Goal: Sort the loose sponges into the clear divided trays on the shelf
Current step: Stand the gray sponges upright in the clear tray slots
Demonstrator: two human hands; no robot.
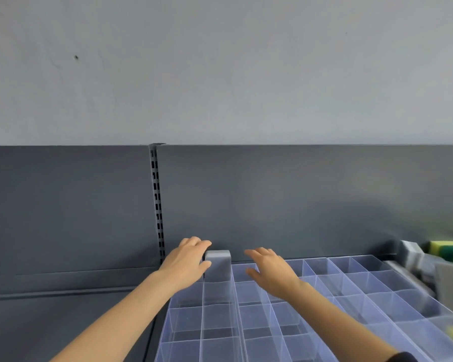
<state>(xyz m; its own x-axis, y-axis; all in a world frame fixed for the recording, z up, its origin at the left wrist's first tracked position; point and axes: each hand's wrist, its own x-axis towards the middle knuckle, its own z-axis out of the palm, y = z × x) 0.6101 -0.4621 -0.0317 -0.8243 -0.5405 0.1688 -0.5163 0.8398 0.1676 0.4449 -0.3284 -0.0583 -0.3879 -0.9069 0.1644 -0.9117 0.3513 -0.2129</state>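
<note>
Matte grey back panel (298, 199) mid-frame. Blocky grey sponge (218, 265) is gripped by the left hand (186, 262), upright in a far cell of the clear divided tray (364, 283), center frame; right hand (270, 270) is kept open, fingers spread.

A plain grey sponge (217, 265) stands at frame centre in the clear, blue-tinted divided trays (367, 279). The back panel (298, 199) is dark grey, and its upright (157, 199) carries paired black slots. The wall (220, 69) in the upper frame is pale grey. At the right edge sits a yellow-and-green sponge (447, 250).
</note>
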